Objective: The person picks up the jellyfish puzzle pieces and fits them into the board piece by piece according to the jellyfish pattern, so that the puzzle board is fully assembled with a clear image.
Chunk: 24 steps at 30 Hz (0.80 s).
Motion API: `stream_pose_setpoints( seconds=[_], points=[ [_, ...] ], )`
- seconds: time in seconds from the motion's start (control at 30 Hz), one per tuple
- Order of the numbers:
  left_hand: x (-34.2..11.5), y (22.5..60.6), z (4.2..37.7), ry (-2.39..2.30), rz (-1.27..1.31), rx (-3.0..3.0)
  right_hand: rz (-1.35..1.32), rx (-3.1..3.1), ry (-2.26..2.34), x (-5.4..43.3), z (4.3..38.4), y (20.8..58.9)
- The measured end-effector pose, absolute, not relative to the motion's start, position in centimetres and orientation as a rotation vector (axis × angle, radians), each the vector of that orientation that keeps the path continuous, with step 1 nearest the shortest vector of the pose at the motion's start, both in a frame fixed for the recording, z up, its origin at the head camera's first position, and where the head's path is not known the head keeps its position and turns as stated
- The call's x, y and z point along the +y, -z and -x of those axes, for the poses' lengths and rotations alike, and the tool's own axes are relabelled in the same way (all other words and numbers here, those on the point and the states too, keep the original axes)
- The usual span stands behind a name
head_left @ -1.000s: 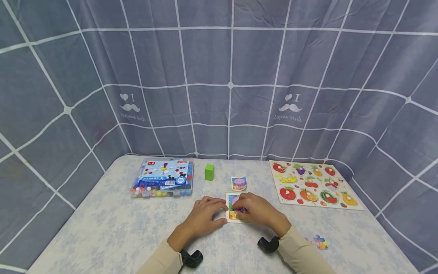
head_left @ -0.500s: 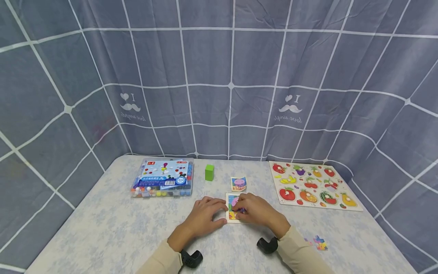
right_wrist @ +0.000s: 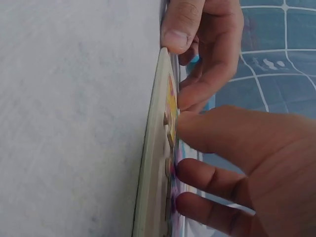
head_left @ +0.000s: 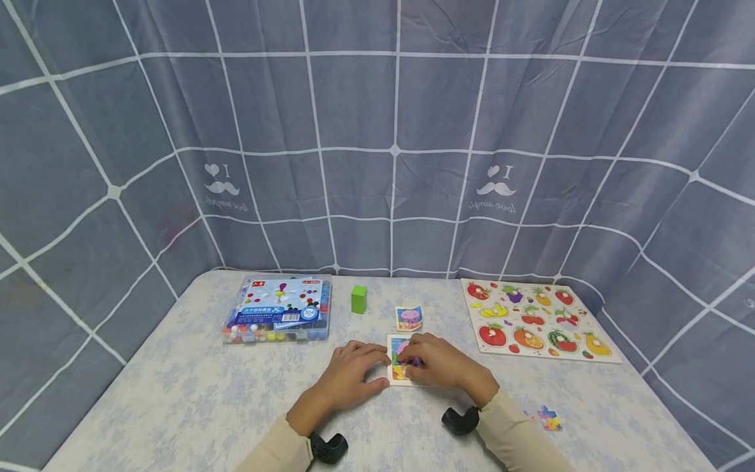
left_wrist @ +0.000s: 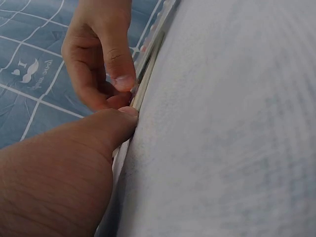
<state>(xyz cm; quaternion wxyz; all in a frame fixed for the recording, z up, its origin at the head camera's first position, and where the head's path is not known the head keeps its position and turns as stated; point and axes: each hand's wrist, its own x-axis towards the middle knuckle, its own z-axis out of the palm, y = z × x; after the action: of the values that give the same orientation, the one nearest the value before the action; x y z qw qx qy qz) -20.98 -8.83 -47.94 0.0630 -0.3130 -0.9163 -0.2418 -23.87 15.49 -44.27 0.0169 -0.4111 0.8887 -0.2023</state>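
A small jigsaw board [head_left: 392, 380] with a white border lies flat on the table, partly filled with colourful pieces. My left hand [head_left: 352, 375] rests at its left side, thumb near the lower corner and fingertips touching the edge. Over the board's right part, my right hand [head_left: 442, 360] has its fingers curled down, holding a purple puzzle piece [head_left: 417, 362] at the surface. Some pieces stand slightly raised beside the fingertips in the right wrist view; the palm hides the board's right side from the head camera.
Just beyond the board lies a small picture card [head_left: 409, 318]. A green block [head_left: 358, 299] stands farther back. At back left is a clear case [head_left: 277, 308] of coloured parts; at right, a fruit puzzle board [head_left: 539, 319]. Loose jigsaw pieces [head_left: 550, 418] lie near the right sleeve.
Both hands keep nearly the same places on the jigsaw board. The whole head view has shifted slightly; no object has visibly moved.
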Motion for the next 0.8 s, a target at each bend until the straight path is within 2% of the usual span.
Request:
stream_pose_setpoints(
  seconds=[0.23,0.57,0.8],
  points=[
    [-8.9,47.9,21.0,0.726,0.949,-2.767,1.149,2.761,0.739,17.7,23.2,43.5],
    [-8.7,48.3,21.1,0.745,0.929,-2.806,0.816,2.843,0.658,28.6,18.0,43.7],
    [-8.9,48.4,21.2,0.742,0.921,-2.804,0.742,2.975,0.535,34.0,14.8,44.7]
  ],
)
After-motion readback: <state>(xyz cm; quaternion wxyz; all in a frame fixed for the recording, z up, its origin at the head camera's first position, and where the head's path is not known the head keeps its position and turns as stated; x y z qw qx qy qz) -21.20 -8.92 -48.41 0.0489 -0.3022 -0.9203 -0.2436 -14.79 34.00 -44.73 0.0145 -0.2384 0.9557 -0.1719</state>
